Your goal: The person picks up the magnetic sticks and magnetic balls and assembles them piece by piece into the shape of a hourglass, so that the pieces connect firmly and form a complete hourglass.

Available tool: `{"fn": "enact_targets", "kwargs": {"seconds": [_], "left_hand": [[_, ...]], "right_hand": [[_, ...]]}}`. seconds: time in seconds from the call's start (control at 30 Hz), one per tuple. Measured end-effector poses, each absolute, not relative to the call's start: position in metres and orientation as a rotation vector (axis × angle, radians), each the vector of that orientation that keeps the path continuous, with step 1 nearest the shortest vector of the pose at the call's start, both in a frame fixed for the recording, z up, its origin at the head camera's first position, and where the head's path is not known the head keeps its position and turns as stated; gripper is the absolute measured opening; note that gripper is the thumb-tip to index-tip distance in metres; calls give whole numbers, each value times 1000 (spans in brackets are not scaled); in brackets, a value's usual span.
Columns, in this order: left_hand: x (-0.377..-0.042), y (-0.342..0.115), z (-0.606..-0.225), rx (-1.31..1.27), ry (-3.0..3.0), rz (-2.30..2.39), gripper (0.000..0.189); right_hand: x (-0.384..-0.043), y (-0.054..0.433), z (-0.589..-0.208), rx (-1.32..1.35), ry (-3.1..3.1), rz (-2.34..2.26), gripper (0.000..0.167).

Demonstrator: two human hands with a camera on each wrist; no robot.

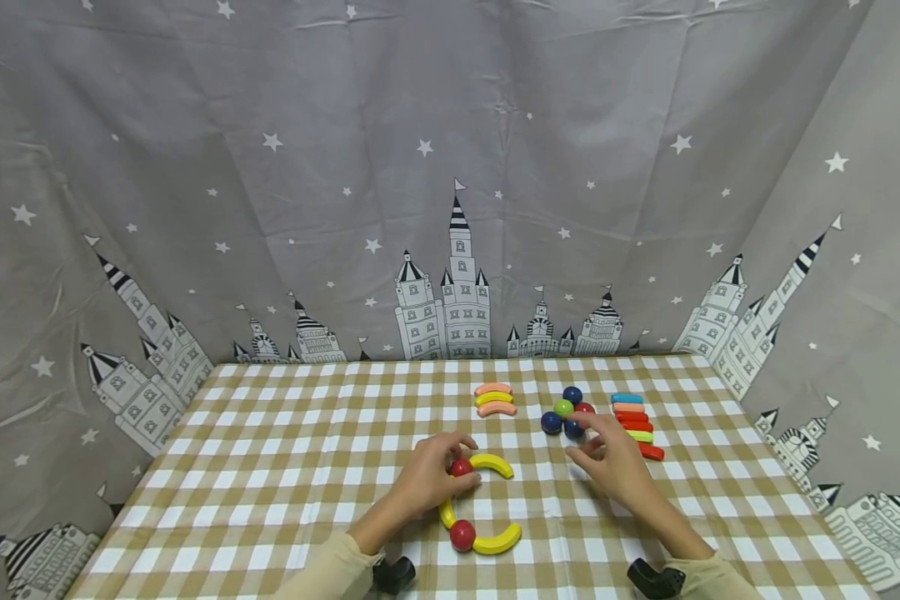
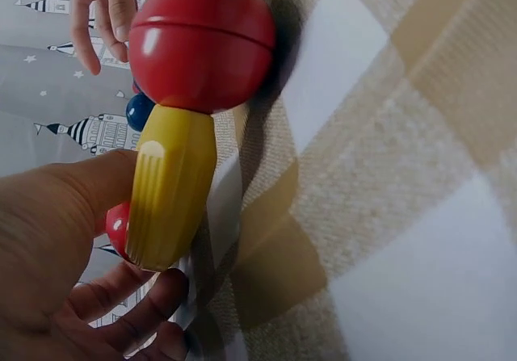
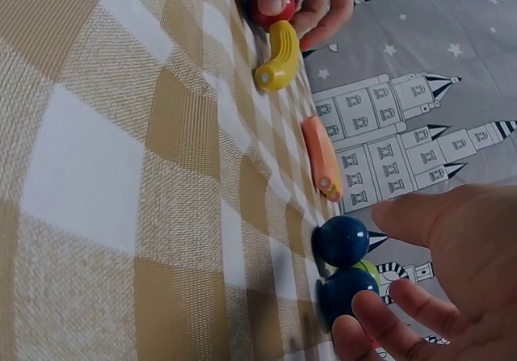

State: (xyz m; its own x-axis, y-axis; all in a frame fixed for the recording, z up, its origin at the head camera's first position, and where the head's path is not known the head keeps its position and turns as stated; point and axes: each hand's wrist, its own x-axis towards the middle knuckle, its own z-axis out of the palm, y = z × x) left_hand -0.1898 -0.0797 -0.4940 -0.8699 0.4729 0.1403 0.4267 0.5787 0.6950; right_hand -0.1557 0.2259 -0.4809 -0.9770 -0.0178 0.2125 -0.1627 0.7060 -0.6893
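A 5-piece chain (image 1: 447, 514) looks formed, the left hand (image 1: 431, 472) pinching its far red ball (image 1: 461, 467), while the right hand (image 1: 617, 457), fingers spread, has 5 apparently unadded balls (image 1: 563, 407) at its 10 o'clock.

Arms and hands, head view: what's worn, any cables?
Left hand and right hand are ungloved. The left sleeve and right sleeve look plain light beige. A rounded black device sits by each wrist; no cables show.

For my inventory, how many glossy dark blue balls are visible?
3, around the glossy green ball: the far ball, the left ball, and the near ball, partly behind the right hand. More may be hidden.
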Motion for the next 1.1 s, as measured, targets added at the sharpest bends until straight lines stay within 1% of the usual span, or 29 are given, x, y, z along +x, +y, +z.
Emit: {"fn": "enact_targets", "kwargs": {"seconds": [0.17, 0.33, 0.53, 0.67, 0.87, 1.1], "left_hand": [[-190, -78, -494, 771, 2752, 1156, 23], [-191, -76, -494, 735, 2768, 1146, 18], [-190, -76, -494, 748, 2802, 1093, 18], [-187, -78, -494, 752, 2819, 1069, 19], [-184, -81, -493, 749, 2837, 1055, 19], [-181, -82, -491, 726, 2804, 998, 20]], "right_hand": [[-156, 227, -483, 97, -2725, 1129, 55], [-158, 227, -485, 48, -2748, 1126, 57], [-160, 227, -486, -7, -2791, 1107, 60], [-162, 226, -486, 5, -2789, 1086, 62], [-167, 223, -487, 18, -2774, 1069, 59], [-170, 223, -489, 10, -2805, 1022, 49]]}}
